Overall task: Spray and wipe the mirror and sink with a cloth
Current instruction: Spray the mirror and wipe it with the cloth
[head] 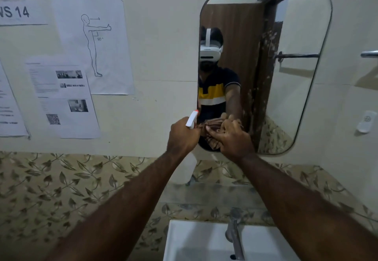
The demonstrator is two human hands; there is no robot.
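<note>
The white sink (pixel 194 242) sits at the bottom edge of the view, with the tap (pixel 234 234) at its rear rim. Above it, the left hand (pixel 183 136) grips the neck of the spray bottle (pixel 187 168), nozzle up, just beside the mirror's lower left edge. The right hand (pixel 233 138) grasps the brown striped cloth (pixel 212 133), pressing it against the lower left corner of the mirror (pixel 296 76). Printed sheets (pixel 67 97) hang on the wall to the left.
</note>
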